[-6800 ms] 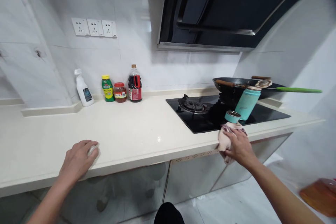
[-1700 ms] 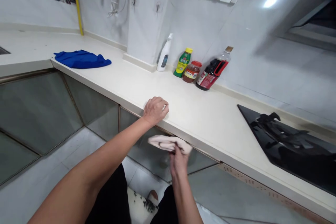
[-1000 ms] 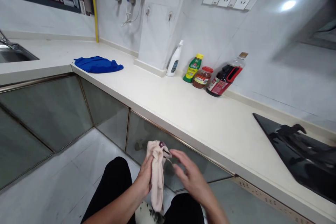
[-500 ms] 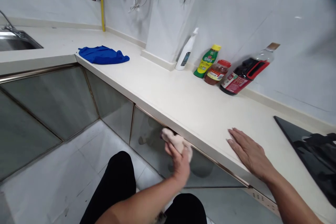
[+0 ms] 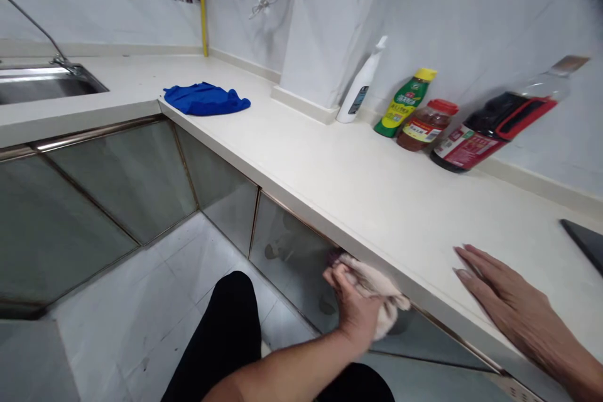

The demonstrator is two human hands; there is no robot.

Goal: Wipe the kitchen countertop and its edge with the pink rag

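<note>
My left hand [image 5: 355, 313] is closed on a pale, whitish cloth [image 5: 374, 277] with a dark purple patch at one end. It presses the cloth against the top of the glossy grey-green cabinet door [image 5: 289, 257], just under the countertop's front edge. Part of the cloth is hidden behind the fingers. My right hand [image 5: 511, 298] lies flat and open on the cream countertop [image 5: 367, 195] near that edge, palm down and holding nothing.
A blue cloth [image 5: 205, 99] lies near the counter corner. Along the wall stand a white bottle [image 5: 360, 91], a green bottle [image 5: 402, 105], a red-lidded jar [image 5: 428, 124] and a large dark bottle [image 5: 490, 129]. A sink [image 5: 51, 81] is far left, a black hob [image 5: 584, 242] at right.
My left hand has slid the pale cloth rightward along the cabinet's top edge. My right hand stays flat on the counter. The view has shifted, and the hob is now mostly out of frame.
</note>
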